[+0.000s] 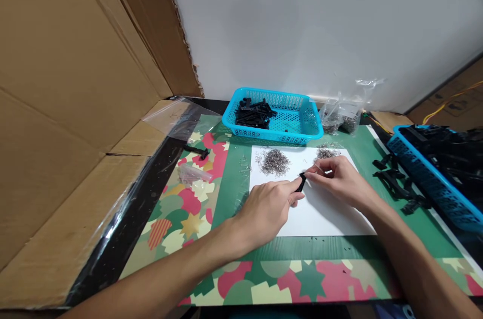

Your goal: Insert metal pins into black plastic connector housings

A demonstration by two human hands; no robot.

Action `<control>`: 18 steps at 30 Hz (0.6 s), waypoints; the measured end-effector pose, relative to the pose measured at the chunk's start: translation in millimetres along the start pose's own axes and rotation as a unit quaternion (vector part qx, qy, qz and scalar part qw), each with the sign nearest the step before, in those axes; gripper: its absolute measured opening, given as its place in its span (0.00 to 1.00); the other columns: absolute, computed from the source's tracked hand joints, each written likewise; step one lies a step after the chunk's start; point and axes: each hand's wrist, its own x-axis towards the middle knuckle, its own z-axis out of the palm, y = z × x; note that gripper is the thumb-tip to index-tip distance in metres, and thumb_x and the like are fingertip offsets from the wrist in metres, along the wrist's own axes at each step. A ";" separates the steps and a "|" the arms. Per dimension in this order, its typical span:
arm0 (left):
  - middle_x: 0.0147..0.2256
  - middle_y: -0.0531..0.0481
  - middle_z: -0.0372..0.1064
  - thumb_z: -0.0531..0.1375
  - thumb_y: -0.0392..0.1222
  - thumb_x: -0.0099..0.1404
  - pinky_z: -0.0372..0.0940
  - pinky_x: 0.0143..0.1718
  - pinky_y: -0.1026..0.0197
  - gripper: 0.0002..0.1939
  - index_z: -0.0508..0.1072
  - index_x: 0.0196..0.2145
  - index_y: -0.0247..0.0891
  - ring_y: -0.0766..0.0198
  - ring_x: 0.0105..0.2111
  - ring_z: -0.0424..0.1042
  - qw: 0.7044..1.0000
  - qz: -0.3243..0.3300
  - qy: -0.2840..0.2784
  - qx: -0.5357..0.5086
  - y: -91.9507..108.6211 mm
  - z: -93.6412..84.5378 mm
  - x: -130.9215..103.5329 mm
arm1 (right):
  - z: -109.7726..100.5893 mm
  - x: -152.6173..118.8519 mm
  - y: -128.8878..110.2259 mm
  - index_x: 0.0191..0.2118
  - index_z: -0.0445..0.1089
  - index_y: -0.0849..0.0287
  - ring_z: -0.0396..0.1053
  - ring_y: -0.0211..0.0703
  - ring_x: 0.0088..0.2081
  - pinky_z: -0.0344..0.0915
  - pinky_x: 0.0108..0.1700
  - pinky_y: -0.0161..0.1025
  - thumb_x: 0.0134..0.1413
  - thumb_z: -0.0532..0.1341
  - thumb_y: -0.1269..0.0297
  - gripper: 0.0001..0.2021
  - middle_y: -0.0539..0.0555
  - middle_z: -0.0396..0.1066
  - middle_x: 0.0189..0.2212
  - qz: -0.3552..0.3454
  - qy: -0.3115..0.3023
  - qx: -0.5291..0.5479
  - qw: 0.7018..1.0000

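Over a white sheet of paper [320, 218], my left hand [267, 208] grips a small black plastic part [302, 182] between thumb and fingers. My right hand [339, 178] is closed in a pinch at the upper end of that part. A thin, pale sliver shows by its fingertips, too small to name. Behind my left hand lies a pile of small metal springs or bent wire pieces [275, 162]. A second pile of similar metal pieces [327, 152] sits just behind my right hand, partly hidden by it.
A blue basket [279, 135] with black parts stands at the back. Another blue basket [433, 178], heaped with black parts, is at right, with loose black parts [394, 183] beside it. Plastic bags [345, 115] of metal pieces lean at the wall. Cardboard [75, 82] borders the left.
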 end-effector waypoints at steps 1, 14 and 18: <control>0.36 0.51 0.80 0.55 0.38 0.78 0.57 0.30 0.60 0.14 0.75 0.57 0.44 0.56 0.36 0.79 1.000 0.001 0.001 0.003 0.6 -0.5 -0.5 | -1.8 -0.7 0.5 0.32 0.78 0.61 0.65 0.42 0.32 0.62 0.34 0.38 0.61 0.63 0.50 0.18 0.54 0.76 0.29 0.000 -0.017 0.000 1.000; 0.38 0.49 0.80 0.56 0.42 0.79 0.59 0.30 0.61 0.12 0.76 0.54 0.41 0.55 0.36 0.80 0.999 0.018 0.000 0.038 5.1 -2.4 -3.3 | 5.9 -7.3 -2.8 0.31 0.81 0.63 0.51 0.36 0.18 0.47 0.23 0.38 0.64 0.63 0.40 0.27 0.46 0.57 0.14 -0.033 0.228 0.084 0.969; 0.39 0.48 0.80 0.56 0.43 0.79 0.63 0.32 0.59 0.13 0.77 0.55 0.41 0.52 0.38 0.81 0.999 0.016 -0.004 0.041 4.4 -2.3 -1.2 | 8.5 -8.4 -6.4 0.36 0.83 0.63 0.59 0.39 0.17 0.57 0.25 0.40 0.71 0.53 0.42 0.31 0.50 0.64 0.14 -0.078 0.230 0.198 0.949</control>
